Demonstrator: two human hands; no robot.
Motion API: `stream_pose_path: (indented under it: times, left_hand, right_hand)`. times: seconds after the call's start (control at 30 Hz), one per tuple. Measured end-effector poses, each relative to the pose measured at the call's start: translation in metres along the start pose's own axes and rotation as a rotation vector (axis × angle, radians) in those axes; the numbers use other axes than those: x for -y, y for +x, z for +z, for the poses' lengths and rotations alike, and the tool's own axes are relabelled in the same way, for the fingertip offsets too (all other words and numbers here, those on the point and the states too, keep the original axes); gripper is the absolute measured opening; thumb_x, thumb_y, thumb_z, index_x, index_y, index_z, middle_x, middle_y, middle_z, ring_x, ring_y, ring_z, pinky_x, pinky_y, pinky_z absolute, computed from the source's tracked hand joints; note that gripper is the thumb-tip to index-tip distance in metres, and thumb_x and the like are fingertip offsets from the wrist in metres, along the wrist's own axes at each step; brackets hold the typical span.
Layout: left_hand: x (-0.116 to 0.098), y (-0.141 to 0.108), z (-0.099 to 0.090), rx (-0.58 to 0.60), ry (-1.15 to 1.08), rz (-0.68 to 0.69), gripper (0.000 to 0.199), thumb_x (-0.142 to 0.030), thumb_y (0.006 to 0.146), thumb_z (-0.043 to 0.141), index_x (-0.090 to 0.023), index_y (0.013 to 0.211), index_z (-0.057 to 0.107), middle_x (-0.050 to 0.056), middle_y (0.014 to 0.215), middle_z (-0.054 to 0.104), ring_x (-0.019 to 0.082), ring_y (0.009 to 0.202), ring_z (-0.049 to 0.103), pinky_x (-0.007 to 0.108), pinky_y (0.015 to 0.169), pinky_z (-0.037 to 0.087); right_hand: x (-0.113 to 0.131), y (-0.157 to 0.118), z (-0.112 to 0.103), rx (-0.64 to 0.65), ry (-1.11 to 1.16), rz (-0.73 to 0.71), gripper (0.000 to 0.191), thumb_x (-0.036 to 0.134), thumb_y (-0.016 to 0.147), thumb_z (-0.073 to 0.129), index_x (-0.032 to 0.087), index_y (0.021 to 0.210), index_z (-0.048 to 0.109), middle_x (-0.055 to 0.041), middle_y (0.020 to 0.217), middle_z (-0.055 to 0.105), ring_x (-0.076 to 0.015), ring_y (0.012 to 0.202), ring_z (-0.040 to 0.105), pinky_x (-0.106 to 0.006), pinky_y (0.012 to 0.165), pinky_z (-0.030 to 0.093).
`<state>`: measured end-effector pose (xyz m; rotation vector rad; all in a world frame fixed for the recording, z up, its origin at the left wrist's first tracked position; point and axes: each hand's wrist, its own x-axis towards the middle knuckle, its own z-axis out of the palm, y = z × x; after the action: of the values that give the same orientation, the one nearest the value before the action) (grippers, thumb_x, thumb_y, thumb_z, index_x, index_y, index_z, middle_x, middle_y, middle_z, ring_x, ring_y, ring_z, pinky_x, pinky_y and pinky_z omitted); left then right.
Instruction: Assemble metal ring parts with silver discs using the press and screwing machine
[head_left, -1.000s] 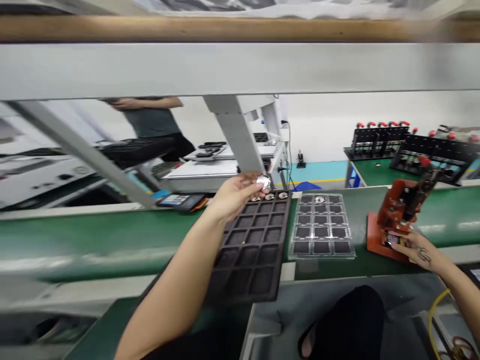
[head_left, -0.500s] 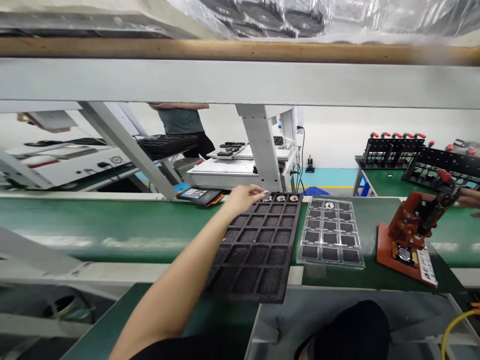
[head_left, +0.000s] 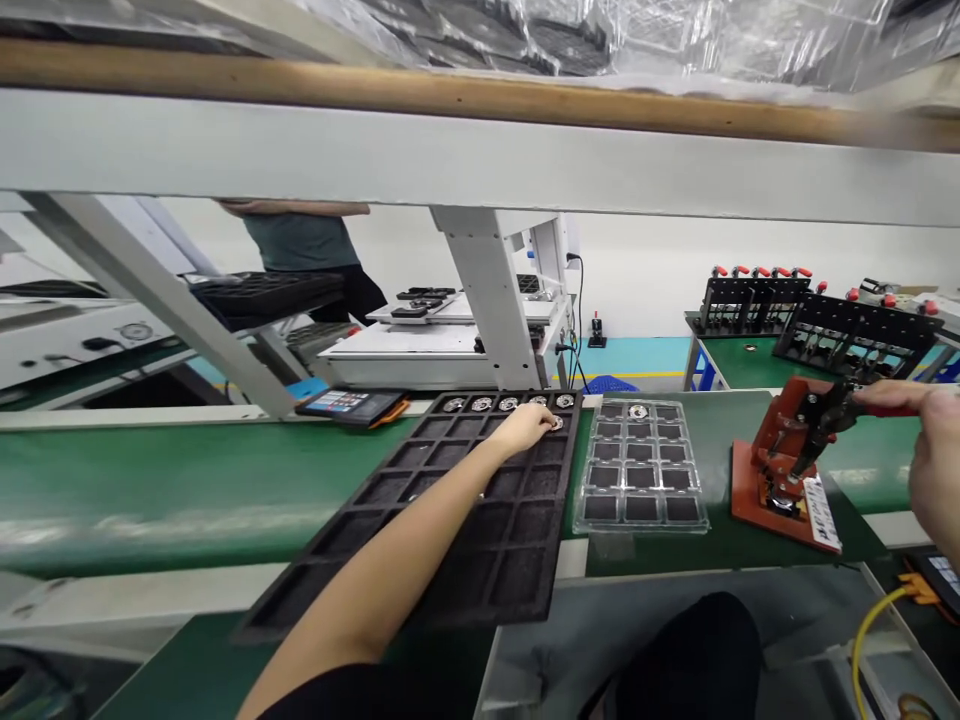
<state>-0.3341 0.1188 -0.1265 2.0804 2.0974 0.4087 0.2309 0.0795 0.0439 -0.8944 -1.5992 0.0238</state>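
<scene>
My left hand [head_left: 523,428] reaches over a black foam tray [head_left: 420,455] with many square pockets. Its fingertips pinch a small round silvery part [head_left: 556,424] at the right end of the second row. Several like parts [head_left: 482,404] sit along the tray's far row. At the right edge my right hand [head_left: 934,450], partly out of frame, has its fingers on the red lever handle [head_left: 892,408] of a toggle clamp. That clamp is mounted on a reddish-brown fixture [head_left: 772,440], which holds a small round part [head_left: 784,505] under the plunger.
Between tray and fixture lies a clear plastic tray [head_left: 640,470] with one round part [head_left: 638,412] in its far row. A tablet-like device [head_left: 352,405] lies behind the foam tray. A shelf beam [head_left: 480,165] crosses above. Someone with folded arms [head_left: 300,240] stands beyond.
My left hand has moved from the tray's far row to the right end of the second row. My right hand has come onto the clamp handle, and the lever is lower. The view has shifted right.
</scene>
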Motion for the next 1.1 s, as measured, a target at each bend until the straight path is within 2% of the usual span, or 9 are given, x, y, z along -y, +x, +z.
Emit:
stream_pose_path:
  times: [0.1, 0.27, 0.43, 0.57, 0.7, 0.8, 0.9, 1.0, 1.1]
  left_hand:
    - [0.0, 0.007, -0.003, 0.014, 0.032, -0.038, 0.026, -0.034, 0.095, 0.075, -0.012, 0.11, 0.076, 0.012, 0.114, 0.077, 0.024, 0.106, 0.073, 0.043, 0.101, 0.054]
    - [-0.013, 0.009, -0.01, 0.03, 0.06, -0.014, 0.027, -0.041, 0.095, 0.075, -0.014, 0.096, 0.075, 0.011, 0.103, 0.077, 0.024, 0.102, 0.071, 0.044, 0.101, 0.054]
    - [-0.026, 0.0, -0.013, -0.004, 0.053, 0.026, 0.03, -0.044, 0.097, 0.071, -0.015, 0.099, 0.077, 0.014, 0.112, 0.076, 0.025, 0.112, 0.069, 0.044, 0.107, 0.051]
    - [-0.028, -0.006, -0.011, 0.033, 0.063, 0.035, 0.028, -0.041, 0.097, 0.071, -0.015, 0.09, 0.075, 0.012, 0.109, 0.077, 0.024, 0.109, 0.07, 0.045, 0.107, 0.05]
    - [-0.039, 0.007, -0.015, 0.037, 0.061, 0.035, 0.028, -0.04, 0.098, 0.071, -0.014, 0.089, 0.075, 0.012, 0.101, 0.077, 0.024, 0.102, 0.071, 0.045, 0.103, 0.052]
    - [-0.07, 0.036, -0.013, -0.022, 0.026, 0.062, 0.032, -0.042, 0.102, 0.065, -0.012, 0.103, 0.077, 0.014, 0.11, 0.077, 0.024, 0.107, 0.071, 0.044, 0.103, 0.053]
    - [-0.116, 0.069, 0.001, -0.034, -0.018, 0.095, 0.033, -0.043, 0.104, 0.063, -0.012, 0.105, 0.076, 0.013, 0.109, 0.076, 0.023, 0.104, 0.071, 0.042, 0.099, 0.054]
    - [-0.156, 0.091, 0.017, 0.001, -0.037, 0.082, 0.035, -0.047, 0.102, 0.068, -0.013, 0.102, 0.074, 0.01, 0.1, 0.075, 0.021, 0.095, 0.071, 0.041, 0.093, 0.057]
    - [-0.178, 0.099, 0.023, 0.027, -0.057, 0.057, 0.037, -0.05, 0.1, 0.07, -0.012, 0.102, 0.071, 0.008, 0.098, 0.073, 0.02, 0.09, 0.071, 0.04, 0.088, 0.057]
  right_hand:
    - [0.002, -0.016, 0.005, 0.008, 0.055, -0.048, 0.031, 0.041, 0.111, 0.051, 0.022, 0.104, 0.075, -0.0101, 0.116, 0.076, -0.0274, 0.116, 0.071, -0.045, 0.107, 0.053]
    - [-0.004, -0.013, 0.006, 0.066, 0.063, -0.09, 0.024, 0.036, 0.11, 0.053, 0.023, 0.107, 0.072, -0.0089, 0.117, 0.075, -0.0249, 0.117, 0.07, -0.042, 0.108, 0.052]
    - [-0.005, -0.015, 0.002, 0.083, 0.062, -0.095, 0.023, 0.034, 0.11, 0.053, 0.023, 0.111, 0.073, -0.0077, 0.121, 0.076, -0.0234, 0.119, 0.07, -0.039, 0.105, 0.054]
    - [-0.019, -0.031, 0.008, 0.106, 0.019, -0.17, 0.026, 0.029, 0.109, 0.052, 0.021, 0.099, 0.075, -0.0087, 0.114, 0.078, -0.0272, 0.114, 0.072, -0.047, 0.107, 0.052]
    - [-0.036, -0.05, 0.016, 0.148, -0.006, -0.294, 0.02, 0.024, 0.105, 0.056, 0.02, 0.095, 0.074, -0.0107, 0.119, 0.076, -0.0316, 0.129, 0.068, -0.053, 0.115, 0.046]
    - [-0.038, -0.056, 0.019, 0.17, -0.011, -0.251, 0.021, 0.027, 0.106, 0.055, 0.021, 0.097, 0.073, -0.0114, 0.127, 0.074, -0.0322, 0.137, 0.063, -0.055, 0.119, 0.045]
    - [-0.027, -0.059, 0.014, 0.191, -0.042, -0.17, 0.022, 0.032, 0.108, 0.054, 0.021, 0.111, 0.073, -0.0124, 0.145, 0.067, -0.033, 0.146, 0.055, -0.056, 0.124, 0.04]
    - [-0.009, -0.071, -0.005, 0.184, -0.103, 0.032, 0.034, 0.04, 0.108, 0.054, 0.025, 0.136, 0.067, -0.0105, 0.162, 0.052, -0.033, 0.149, 0.051, -0.05, 0.111, 0.056]
    - [0.007, -0.094, -0.039, 0.179, -0.153, 0.167, 0.037, 0.045, 0.108, 0.055, 0.03, 0.139, 0.066, -0.0076, 0.162, 0.052, -0.0323, 0.147, 0.054, -0.043, 0.098, 0.064]
